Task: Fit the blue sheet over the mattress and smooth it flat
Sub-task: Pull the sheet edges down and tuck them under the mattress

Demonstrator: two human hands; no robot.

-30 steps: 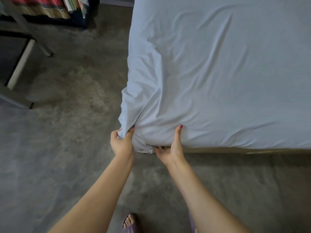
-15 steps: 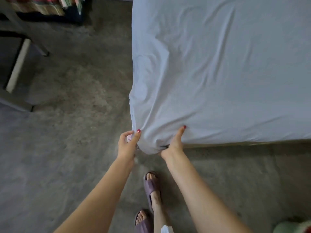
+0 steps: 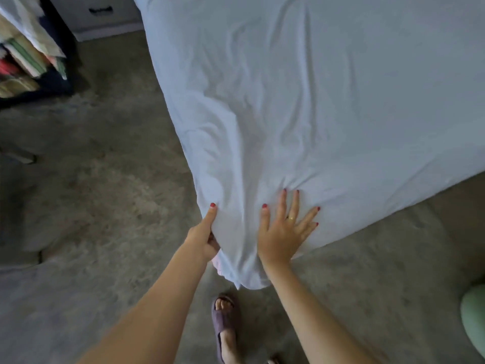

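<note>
Head view: pale blue fabric sheet is over the mattress, covering top and the near corner, hanging down at the corner tip just above the floor. Mattress itself hidden under the cloth. Wrinkles run lengthwise across the top and bunch toward the corner.

Your left hand is at the corner's left side, grip clenched on the sheet: thumb up along the fabric edge, other fingers curled under/behind the fold. A bit of paler trim shows just below that hand, can't tell what it is.

Your right hand lies flat on the sheet just right of the corner, grip released, fingers spread and straight, palm pressing the cloth. Gold ring on one finger, red nail polish on both hands. Small creases fan out from the fingertips.

Hands are near each other, corner fold between them.

Rest: grey mottled concrete floor; your foot in a purple slide sandal below the corner; stack of folded multicolour textiles on a dark shelf top left; pale green rounded object at right edge, partly cut off.
</note>
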